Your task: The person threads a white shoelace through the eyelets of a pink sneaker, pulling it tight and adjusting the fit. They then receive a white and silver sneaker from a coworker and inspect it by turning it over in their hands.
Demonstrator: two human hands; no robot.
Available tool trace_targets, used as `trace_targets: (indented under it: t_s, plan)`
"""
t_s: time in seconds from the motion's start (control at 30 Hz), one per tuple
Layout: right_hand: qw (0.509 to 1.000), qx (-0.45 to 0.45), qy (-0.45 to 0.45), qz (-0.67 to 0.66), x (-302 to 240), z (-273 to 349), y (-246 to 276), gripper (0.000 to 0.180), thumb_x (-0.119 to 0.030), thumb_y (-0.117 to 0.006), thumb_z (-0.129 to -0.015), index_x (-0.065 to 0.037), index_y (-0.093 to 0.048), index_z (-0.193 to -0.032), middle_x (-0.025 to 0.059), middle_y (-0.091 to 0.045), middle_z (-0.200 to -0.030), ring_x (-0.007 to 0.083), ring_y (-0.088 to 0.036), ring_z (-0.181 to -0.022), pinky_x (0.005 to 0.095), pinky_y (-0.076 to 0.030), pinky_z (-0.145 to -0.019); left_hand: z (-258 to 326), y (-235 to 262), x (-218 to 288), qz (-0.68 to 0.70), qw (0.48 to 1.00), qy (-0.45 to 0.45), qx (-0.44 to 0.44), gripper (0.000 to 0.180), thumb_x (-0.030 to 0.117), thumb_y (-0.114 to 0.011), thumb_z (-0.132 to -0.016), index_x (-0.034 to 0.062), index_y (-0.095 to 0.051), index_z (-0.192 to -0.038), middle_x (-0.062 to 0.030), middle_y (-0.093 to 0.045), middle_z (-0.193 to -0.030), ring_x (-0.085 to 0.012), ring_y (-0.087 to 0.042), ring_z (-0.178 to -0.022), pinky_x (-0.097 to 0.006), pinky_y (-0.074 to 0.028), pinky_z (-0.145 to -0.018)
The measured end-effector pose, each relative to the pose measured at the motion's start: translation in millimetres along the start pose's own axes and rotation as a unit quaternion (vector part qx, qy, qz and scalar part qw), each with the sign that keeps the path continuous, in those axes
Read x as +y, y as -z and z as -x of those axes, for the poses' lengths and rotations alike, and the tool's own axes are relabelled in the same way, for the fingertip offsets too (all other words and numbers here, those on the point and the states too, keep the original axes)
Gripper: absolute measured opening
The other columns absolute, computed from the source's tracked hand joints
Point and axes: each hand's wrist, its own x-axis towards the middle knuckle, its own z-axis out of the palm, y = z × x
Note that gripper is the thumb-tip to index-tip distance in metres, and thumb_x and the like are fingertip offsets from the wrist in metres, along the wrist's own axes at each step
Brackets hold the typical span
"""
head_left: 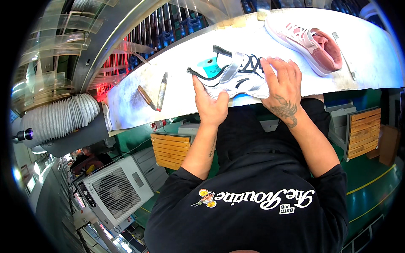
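A white and silver sneaker point(249, 87) with black laces and a teal insole lies on its side between my hands, above the white work surface point(185, 99). My left hand point(212, 103) closes around its heel end, thumb against the sole side. Around the toe end, my right hand point(283, 80) has its fingers bent over the upper near the laces. The toe itself is hidden behind that hand. A pink and white sneaker point(310, 47) rests farther off to the right, touching neither hand.
Left of my hands lie a pointed blade-like tool point(162, 92) and a brown-handled tool point(146, 97). A thin metal tool point(345, 59) sits beside the pink sneaker. Slatted wooden boxes point(171, 149) stand below the bench edge. Beyond the bench are metal rods point(177, 19).
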Motion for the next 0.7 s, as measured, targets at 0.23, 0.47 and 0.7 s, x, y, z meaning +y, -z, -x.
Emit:
trace_targets:
  t_s: [0.23,0.47,0.7]
  plan:
    - [1.0,0.014,0.002,0.012,-2.1,2.2,-2.0,0.071,-0.003,-0.078,-0.071,-0.007,-0.062,-0.14,0.0127,-0.063,-0.133,0.0297,-0.058,-0.129,0.0533,-0.036,-0.115,1.4,-4.5,1.9,-0.031,0.999,0.0,0.009,0.085,-0.001,-0.058,-0.083,-0.0114,-0.023,-0.159,-0.0218,-0.054,-0.142,-0.027,-0.055,-0.131,-0.036,-0.04,-0.116]
    - [1.0,0.001,-0.005,-0.01,-1.7,0.0,0.8,0.072,-0.003,-0.081,-0.069,-0.007,-0.063,-0.139,0.0127,-0.063,-0.132,0.03,-0.058,-0.129,0.0531,-0.036,-0.115,1.1,16.5,-8.0,0.079,0.994,0.022,-0.077,0.1,0.003,-0.07,-0.086,-0.012,-0.009,-0.164,-0.0242,-0.053,-0.146,-0.0273,-0.056,-0.134,-0.037,-0.042,-0.116]
    - [1.0,-0.003,-0.002,0.008,-2.4,-0.5,1.4,0.073,-0.004,-0.082,-0.068,-0.006,-0.063,-0.138,0.0133,-0.062,-0.133,0.0311,-0.058,-0.13,0.0531,-0.037,-0.115,-3.1,23.9,-9.5,0.118,0.986,0.028,-0.115,0.101,0.003,-0.071,-0.088,-0.01,-0.007,-0.165,-0.0207,-0.048,-0.15,-0.0257,-0.053,-0.136,-0.037,-0.04,-0.118]
